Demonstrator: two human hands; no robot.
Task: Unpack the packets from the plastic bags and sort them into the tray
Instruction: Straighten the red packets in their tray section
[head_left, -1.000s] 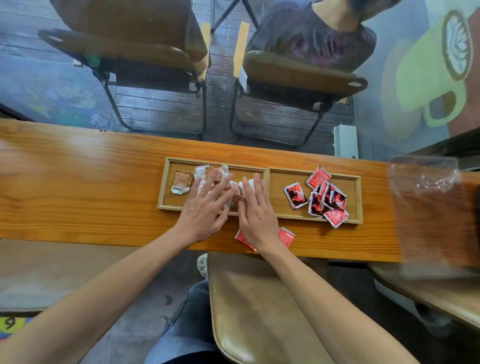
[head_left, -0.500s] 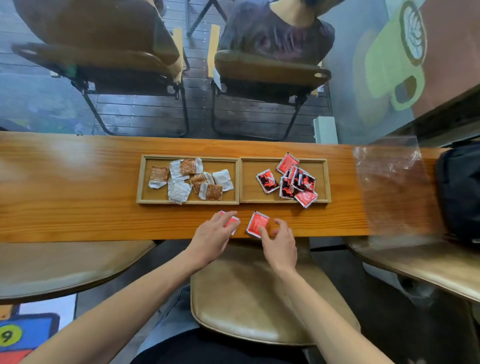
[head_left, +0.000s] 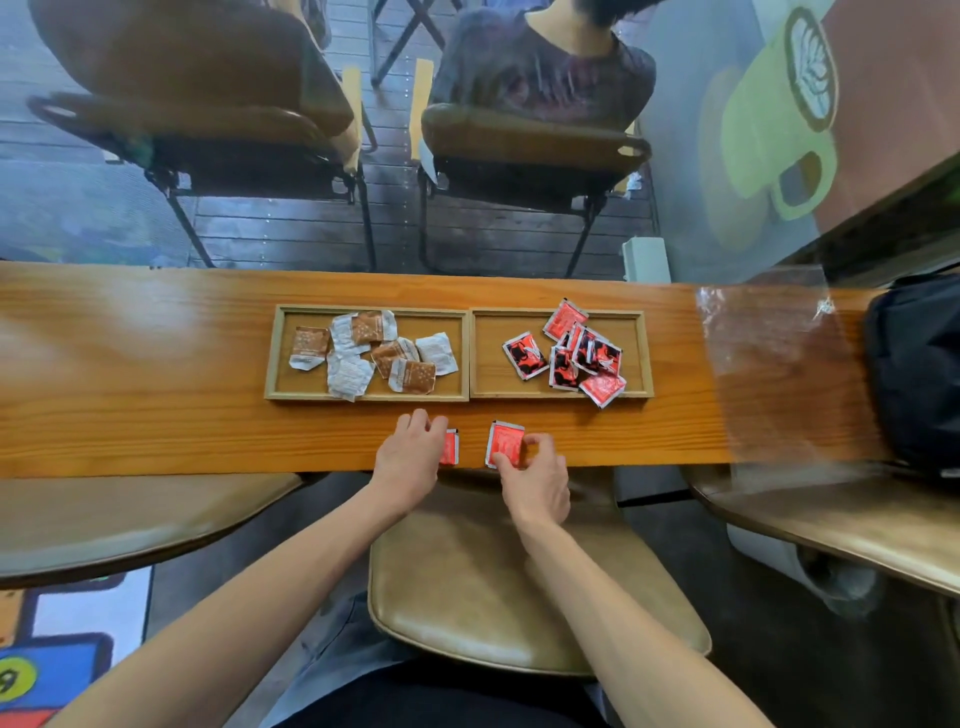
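A two-compartment wooden tray (head_left: 469, 354) lies on the wooden counter. Its left half holds several brown and white packets (head_left: 371, 351); its right half holds several red and black packets (head_left: 574, 353). Two red packets lie on the counter's near edge. My left hand (head_left: 410, 457) covers most of one red packet (head_left: 450, 447), fingers curled over it. My right hand (head_left: 535, 475) pinches the other red packet (head_left: 505, 442) between thumb and fingers. An empty clear plastic bag (head_left: 774, 358) lies flat to the right of the tray.
A black bag (head_left: 917, 369) sits at the counter's right end beside the plastic bag. Padded stools (head_left: 498, 587) stand under the near edge. Beyond the counter are two chairs, one (head_left: 530, 145) with a seated person.
My hands left the tray's left half and came back to the near edge, onto the two loose red packets. My right hand now pinches one packet. The view has shifted.
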